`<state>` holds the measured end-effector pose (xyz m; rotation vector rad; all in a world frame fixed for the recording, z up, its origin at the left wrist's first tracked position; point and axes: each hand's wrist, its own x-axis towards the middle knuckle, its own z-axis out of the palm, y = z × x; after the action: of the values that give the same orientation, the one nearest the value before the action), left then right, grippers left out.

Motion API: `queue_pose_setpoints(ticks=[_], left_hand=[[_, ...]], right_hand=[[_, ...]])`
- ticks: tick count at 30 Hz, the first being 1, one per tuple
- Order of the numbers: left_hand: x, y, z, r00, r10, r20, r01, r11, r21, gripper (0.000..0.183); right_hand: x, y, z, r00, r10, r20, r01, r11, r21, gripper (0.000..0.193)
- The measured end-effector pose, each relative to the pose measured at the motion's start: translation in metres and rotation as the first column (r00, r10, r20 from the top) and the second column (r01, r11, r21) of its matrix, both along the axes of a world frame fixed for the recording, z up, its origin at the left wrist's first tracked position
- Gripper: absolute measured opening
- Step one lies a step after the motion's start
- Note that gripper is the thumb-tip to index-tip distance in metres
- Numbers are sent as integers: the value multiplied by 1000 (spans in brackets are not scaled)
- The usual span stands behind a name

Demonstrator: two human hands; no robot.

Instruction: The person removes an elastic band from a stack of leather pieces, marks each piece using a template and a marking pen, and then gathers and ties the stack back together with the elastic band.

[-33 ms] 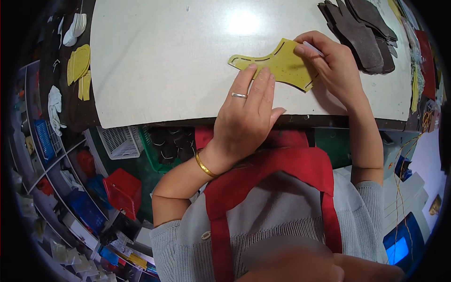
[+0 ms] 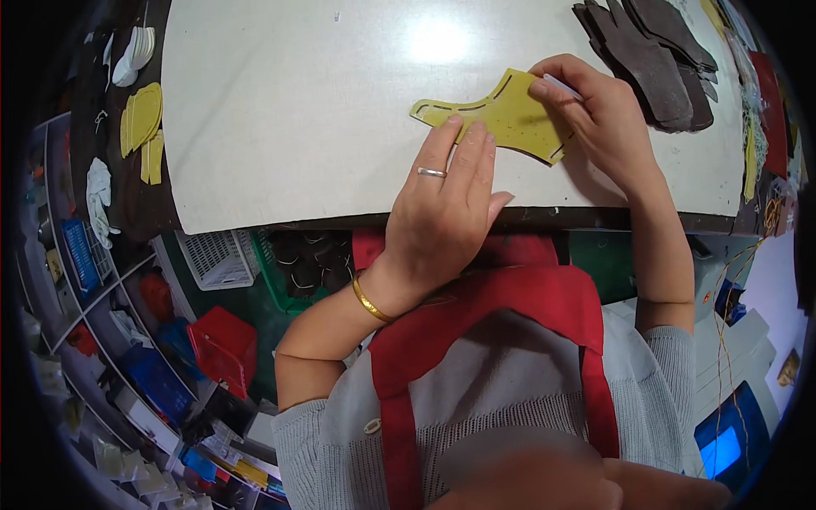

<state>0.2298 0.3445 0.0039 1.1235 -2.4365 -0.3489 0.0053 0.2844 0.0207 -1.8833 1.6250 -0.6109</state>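
Note:
A yellow pattern template (image 2: 518,119) with dark slots along its edges and small holes lies on the white tabletop. Along its lower edge runs a thin dark line; I cannot tell whether a dark piece lies under it. My left hand (image 2: 446,195) rests flat, its outstretched fingertips pressing on the template's lower left edge. At the template's right end is my right hand (image 2: 599,115), thumb and fingers closed around a slim white pen-like stick (image 2: 563,87). The stick's tip is hidden by the fingers.
Dark brown cut pieces (image 2: 659,81) are stacked at the far right of the white tabletop (image 2: 280,127). More yellow templates (image 2: 143,119) and a white glove (image 2: 99,195) lie along the left edge. Below the table stand a green crate (image 2: 285,289) and a red bin (image 2: 223,348).

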Motion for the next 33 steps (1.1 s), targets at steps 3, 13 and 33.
queue_pose_setpoints(ticks=[3,13,33], left_hand=[[-3,-6,4,1000,-4,24,5,998,-57,49],[-8,-28,13,988,-57,144,95,957,-273,38],[-19,-9,0,998,-47,45,57,967,-249,29]], right_hand=[[-9,-4,2,1000,7,2,-7,1000,25,27],[-23,13,-2,995,-95,-17,93,991,-95,32],[61,-37,19,891,428,-149,-451,872,-192,35]])
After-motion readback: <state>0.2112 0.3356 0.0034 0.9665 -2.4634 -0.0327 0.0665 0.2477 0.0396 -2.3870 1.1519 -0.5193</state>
